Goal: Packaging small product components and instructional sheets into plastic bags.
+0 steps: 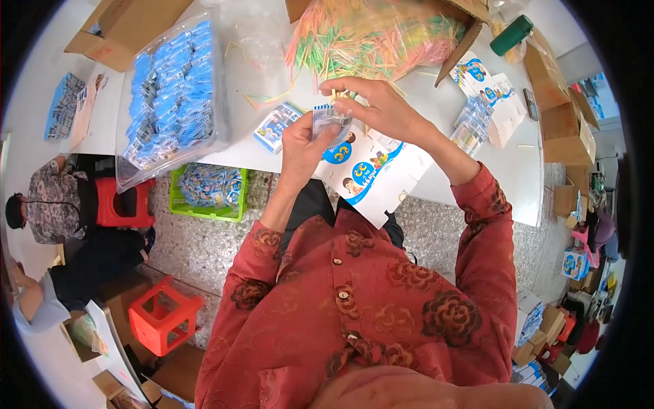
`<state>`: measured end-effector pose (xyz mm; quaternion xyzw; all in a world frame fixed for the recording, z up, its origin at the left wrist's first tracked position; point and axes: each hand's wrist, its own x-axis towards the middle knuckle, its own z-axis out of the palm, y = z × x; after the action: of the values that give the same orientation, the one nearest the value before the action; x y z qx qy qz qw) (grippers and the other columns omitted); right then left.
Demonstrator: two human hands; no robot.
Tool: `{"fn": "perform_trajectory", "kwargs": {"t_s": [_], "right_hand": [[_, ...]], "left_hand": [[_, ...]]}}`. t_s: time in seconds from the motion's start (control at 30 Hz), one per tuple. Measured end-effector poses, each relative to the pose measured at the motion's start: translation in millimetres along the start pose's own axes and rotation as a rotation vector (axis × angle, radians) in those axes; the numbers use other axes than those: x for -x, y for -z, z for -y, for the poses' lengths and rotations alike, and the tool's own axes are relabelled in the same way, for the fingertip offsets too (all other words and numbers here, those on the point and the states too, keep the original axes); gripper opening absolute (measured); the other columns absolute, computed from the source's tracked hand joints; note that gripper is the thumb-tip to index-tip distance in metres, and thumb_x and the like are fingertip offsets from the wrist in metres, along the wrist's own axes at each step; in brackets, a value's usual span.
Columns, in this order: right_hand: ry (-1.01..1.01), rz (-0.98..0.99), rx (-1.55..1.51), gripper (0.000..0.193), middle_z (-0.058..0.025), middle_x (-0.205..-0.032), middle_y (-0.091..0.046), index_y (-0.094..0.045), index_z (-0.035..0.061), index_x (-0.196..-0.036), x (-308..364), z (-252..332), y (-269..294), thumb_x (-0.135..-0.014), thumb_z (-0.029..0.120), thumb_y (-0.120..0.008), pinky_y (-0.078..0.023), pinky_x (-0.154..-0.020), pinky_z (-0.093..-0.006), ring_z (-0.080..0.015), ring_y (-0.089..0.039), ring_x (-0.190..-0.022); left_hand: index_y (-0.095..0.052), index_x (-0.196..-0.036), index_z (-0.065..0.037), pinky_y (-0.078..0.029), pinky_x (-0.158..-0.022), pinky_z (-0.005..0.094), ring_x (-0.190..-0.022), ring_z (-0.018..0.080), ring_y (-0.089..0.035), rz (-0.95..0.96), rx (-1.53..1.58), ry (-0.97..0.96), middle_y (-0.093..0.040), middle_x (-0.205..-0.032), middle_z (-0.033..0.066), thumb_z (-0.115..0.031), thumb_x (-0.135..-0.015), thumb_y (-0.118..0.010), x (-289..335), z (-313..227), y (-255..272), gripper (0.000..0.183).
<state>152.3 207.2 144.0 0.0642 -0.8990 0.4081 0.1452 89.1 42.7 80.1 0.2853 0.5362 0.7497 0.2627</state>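
My left hand (304,144) pinches a small clear packet with a blue edge (322,117) above the table. At the top of that packet, my right hand (381,108) has its fingers bent together around some thin pale-yellow pieces, which look like short straws. How far the pieces reach into the packet is hidden by the fingers. On the table left of my left hand lies a blue and white packet (276,128). Under my hands is a flat printed white and blue carton sheet (371,178), hanging over the table's front edge.
Beyond my hands, a cardboard box (470,51) holds many coloured straws (375,37). A clear tray (219,102) of blue packets stands at left, above a green crate (208,215). More packets (473,123) lie at right. Other people sit at left near red stools (163,317).
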Motion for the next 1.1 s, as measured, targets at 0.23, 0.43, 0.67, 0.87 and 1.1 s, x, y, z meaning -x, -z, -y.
{"fn": "perform_trajectory", "kwargs": {"t_s": [0.23,0.43,0.67,0.87,1.1], "right_hand": [[-0.197,0.159,-0.074,0.039,-0.0132,-0.114,-0.058,-0.049,0.006,-0.124,5.0,0.8,-9.3,-0.089,0.023,-0.051,-0.043,-0.089,-0.0356,-0.0255,-0.056,-0.107],[0.034,-0.047,0.043,0.045,-0.0153,-0.124,-0.051,-0.043,0.0062,-0.129,4.7,4.1,-1.9,-0.09,0.025,-0.05,-0.041,-0.093,-0.0377,-0.029,-0.051,-0.112],[-0.072,-0.012,-0.086,0.044,-0.0147,-0.126,-0.05,-0.044,0.0046,-0.128,16.2,-3.7,-13.6,-0.088,0.019,-0.055,-0.044,-0.09,-0.0341,-0.0242,-0.055,-0.106],[-0.352,0.072,-0.435,0.017,-0.0021,-0.076,-0.061,-0.06,-0.0004,-0.095,24.4,-13.1,-21.0,-0.087,0.014,-0.059,-0.047,-0.061,-0.0224,-0.0065,-0.057,-0.067],[-0.286,-0.03,-0.463,0.015,-0.0023,-0.076,-0.061,-0.06,0.0009,-0.094,28.6,-14.1,-25.8,-0.085,0.013,-0.061,-0.046,-0.06,-0.0212,-0.0055,-0.055,-0.065]], "left_hand": [[-0.062,-0.101,0.002,-0.049,-0.068,0.0215,-0.077,0.0076,-0.061,0.045,-0.077,0.029,-0.066,-0.088,0.0054,-0.008,-0.086,-0.06,1.4,-2.1,1.4,0.019],[-0.063,-0.097,0.001,-0.046,-0.059,0.0197,-0.064,0.0062,-0.058,-0.053,-0.088,0.083,-0.064,-0.081,0.0023,-0.024,-0.093,-0.05,3.9,-5.7,5.9,0.028],[-0.064,-0.092,0.0,-0.043,-0.058,0.0196,-0.065,0.0032,-0.052,-0.181,-0.065,0.009,-0.061,-0.077,-0.0009,-0.028,-0.094,-0.048,3.2,-5.1,7.2,0.033],[-0.063,-0.095,0.001,-0.047,-0.064,0.0206,-0.07,0.0052,-0.055,-0.131,0.087,0.073,-0.063,-0.08,0.0011,-0.02,-0.091,-0.053,7.9,-2.8,4.1,0.023],[-0.064,-0.097,0.002,-0.049,-0.066,0.0219,-0.075,0.0072,-0.059,-0.053,-0.009,0.084,-0.066,-0.089,0.0043,0.001,-0.077,-0.067,16.7,1.4,7.3,0.02]]}}
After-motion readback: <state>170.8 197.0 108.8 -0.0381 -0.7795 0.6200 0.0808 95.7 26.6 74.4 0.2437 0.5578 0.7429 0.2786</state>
